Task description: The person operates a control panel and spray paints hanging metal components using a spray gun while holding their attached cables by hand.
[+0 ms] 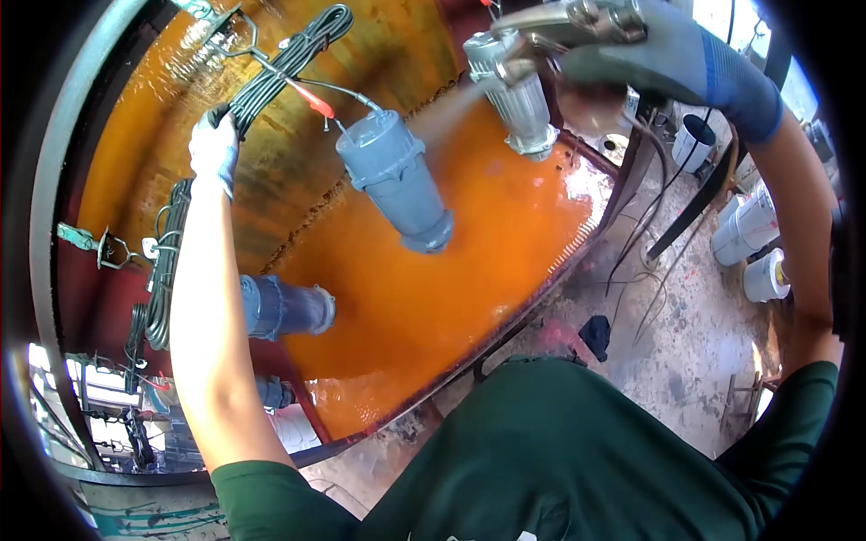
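My left hand [215,149], in a pale glove with dark fingertips, is closed around the lower end of a coiled black cable bundle [293,59]. The cable runs to a blue-grey cylindrical motor [392,180] hanging tilted before me, with a red tag [311,99] near its top. At the upper right my right hand [645,68], in a grey-blue glove, is wrapped round a metal spray gun [577,22], somewhat smeared by motion. A pale mist spreads from the gun to the upper side of the blue-grey motor. Behind the mist hangs a bare silver motor [514,95].
Another blue-grey motor [289,307] and a cable coil [165,270] hang beside my left forearm. Behind and below is an orange-coated booth basin [424,316] with a dark rim. Buckets [749,225], loose hoses [663,198] and a dark cloth [595,336] lie on the right floor.
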A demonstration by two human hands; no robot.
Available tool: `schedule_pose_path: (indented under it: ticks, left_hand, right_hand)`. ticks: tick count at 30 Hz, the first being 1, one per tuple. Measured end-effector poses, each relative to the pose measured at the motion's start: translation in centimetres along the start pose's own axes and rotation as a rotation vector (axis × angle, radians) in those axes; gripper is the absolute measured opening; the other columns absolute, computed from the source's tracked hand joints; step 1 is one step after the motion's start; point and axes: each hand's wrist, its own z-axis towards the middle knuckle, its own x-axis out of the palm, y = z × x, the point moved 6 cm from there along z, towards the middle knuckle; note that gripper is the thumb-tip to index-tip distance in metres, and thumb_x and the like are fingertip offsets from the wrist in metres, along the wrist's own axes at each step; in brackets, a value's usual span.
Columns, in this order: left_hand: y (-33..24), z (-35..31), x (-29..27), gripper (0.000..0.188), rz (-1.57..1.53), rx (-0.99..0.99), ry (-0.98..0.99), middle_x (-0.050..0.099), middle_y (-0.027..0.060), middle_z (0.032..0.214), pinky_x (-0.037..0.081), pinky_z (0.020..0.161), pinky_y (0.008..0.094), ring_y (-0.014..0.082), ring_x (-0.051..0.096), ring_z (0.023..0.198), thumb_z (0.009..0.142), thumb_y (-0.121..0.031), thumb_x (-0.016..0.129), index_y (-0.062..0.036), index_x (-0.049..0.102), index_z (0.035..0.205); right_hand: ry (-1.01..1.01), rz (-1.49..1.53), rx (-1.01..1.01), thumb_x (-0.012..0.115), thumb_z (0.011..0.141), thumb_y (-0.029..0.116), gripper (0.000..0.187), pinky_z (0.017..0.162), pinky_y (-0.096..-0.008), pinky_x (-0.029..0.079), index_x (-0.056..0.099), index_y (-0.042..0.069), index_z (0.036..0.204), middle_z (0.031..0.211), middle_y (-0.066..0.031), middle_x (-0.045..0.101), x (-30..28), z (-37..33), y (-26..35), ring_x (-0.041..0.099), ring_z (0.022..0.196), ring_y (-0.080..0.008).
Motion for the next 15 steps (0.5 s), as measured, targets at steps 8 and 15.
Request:
schedule_pose_path:
  ticks: [8, 15]
  left_hand:
    - [-1.3, 0.9, 4.0, 0.032, -0.458, -0.155, 0.179, 0.073, 0.0125, 0.104, 0.059, 0.066, 0.0285, 0.0159, 0.070, 0.076, 0.102, -0.011, 0.059, 0.0040, 0.063, 0.129]
    - [-0.5, 1.1, 4.2, 0.035, -0.445, -0.072, 0.147, 0.074, 0.0126, 0.099, 0.058, 0.065, 0.0291, 0.0152, 0.070, 0.073, 0.097, -0.013, 0.057, 0.0048, 0.066, 0.125]
  right_hand:
    - [0.077, 0.024, -0.239, 0.070, 0.100, 0.028, 0.030, 0.069, -0.0281, 0.057, 0.073, 0.002, 0.113, 0.087, -0.0081, 0.077, 0.4, -0.1, 3.5, 0.070, 0.073, -0.0146]
    - [-0.130, -0.085, -0.418, 0.077, 0.095, 0.029, 0.044, 0.073, -0.0310, 0.060, 0.067, -0.002, 0.124, 0.101, -0.0125, 0.071, 1.4, -0.4, 2.4, 0.071, 0.081, -0.0200]
